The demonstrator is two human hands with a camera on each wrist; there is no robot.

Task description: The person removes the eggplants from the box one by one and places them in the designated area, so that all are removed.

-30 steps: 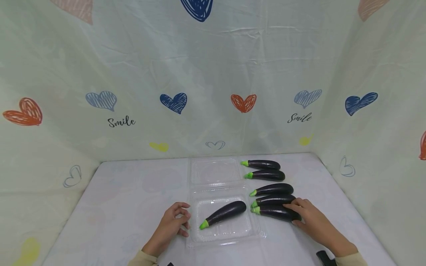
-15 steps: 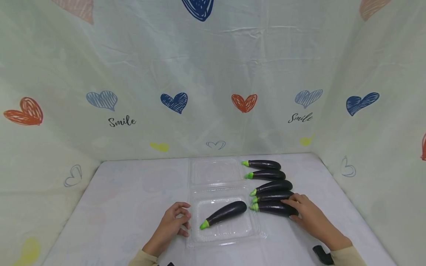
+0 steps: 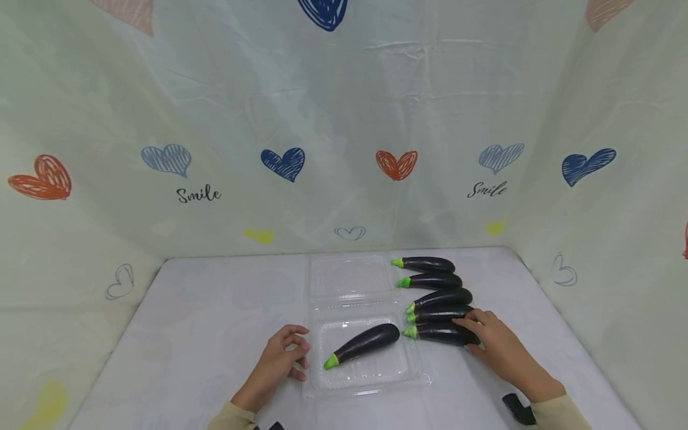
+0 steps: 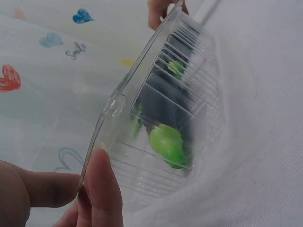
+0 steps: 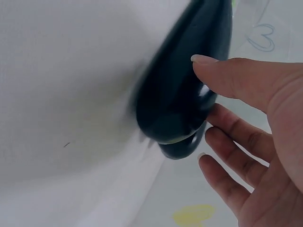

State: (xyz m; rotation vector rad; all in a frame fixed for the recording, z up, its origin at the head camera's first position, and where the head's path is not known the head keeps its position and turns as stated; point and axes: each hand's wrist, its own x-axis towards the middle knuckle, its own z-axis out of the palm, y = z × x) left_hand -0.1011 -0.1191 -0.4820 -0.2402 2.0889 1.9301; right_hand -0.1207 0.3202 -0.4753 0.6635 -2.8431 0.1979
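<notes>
A clear plastic container (image 3: 365,382) lies with its lid folded back, and one eggplant (image 3: 371,342) rests slantwise in its base. My left hand (image 3: 279,357) pinches the container's left rim between thumb and finger, plain in the left wrist view. To the right of the container, my right hand (image 3: 497,346) grips the thick end of the nearest eggplant (image 3: 438,334). In the right wrist view the thumb presses on that dark eggplant (image 5: 177,90), with the other fingers curled along its far side. Its green stem end points toward the container.
Two eggplants (image 3: 443,297) lie close against the gripped one, and two more (image 3: 430,280) sit farther back. The lid (image 3: 349,276) lies flat behind the base. A heart-printed curtain (image 3: 333,119) surrounds the white table (image 3: 215,334).
My right hand has shifted slightly left and away from me with the nearest eggplant, and the two beside it have been nudged back. My left hand stays on the rim.
</notes>
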